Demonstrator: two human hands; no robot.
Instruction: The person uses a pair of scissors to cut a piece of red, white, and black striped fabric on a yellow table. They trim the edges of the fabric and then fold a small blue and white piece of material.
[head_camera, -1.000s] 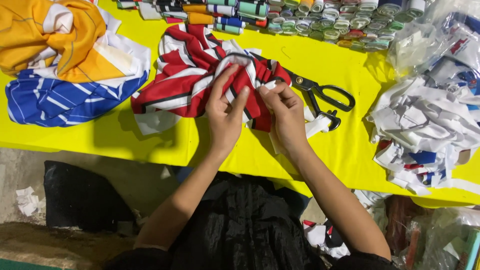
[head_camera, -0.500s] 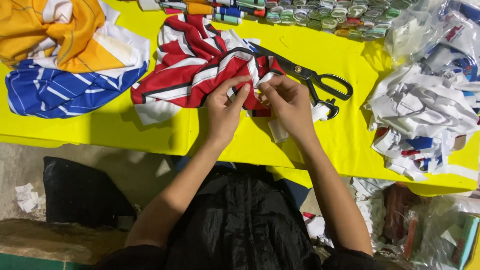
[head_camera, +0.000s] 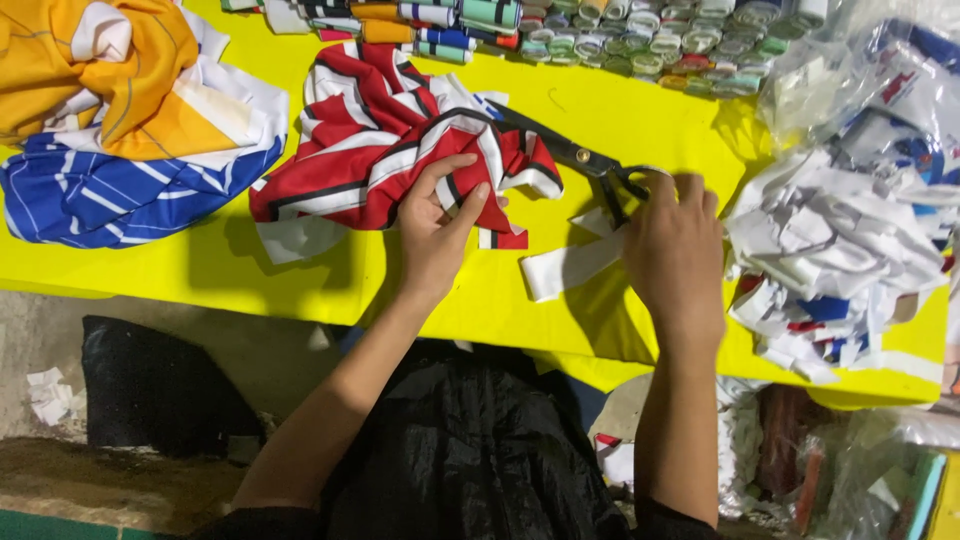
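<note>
My left hand (head_camera: 437, 232) pinches the near edge of a red, white and black striped cloth (head_camera: 375, 150) that lies bunched on the yellow table (head_camera: 600, 110). My right hand (head_camera: 675, 255) lies over the handles of black scissors (head_camera: 560, 148), whose blades rest on the cloth's right side. I cannot tell whether its fingers are through the handles. A loose white strip of cloth (head_camera: 570, 268) lies on the table just left of the right hand.
A blue striped cloth (head_camera: 120, 190) with an orange and white cloth (head_camera: 110, 70) on top lies at the left. Several thread spools (head_camera: 600, 35) line the far edge. A heap of white scraps (head_camera: 840, 260) and plastic bags (head_camera: 860, 70) fill the right.
My right hand has let go of the cloth and moved right onto the scissors' handles. The left hand stays on the cloth. The white strip now lies loose on the table.
</note>
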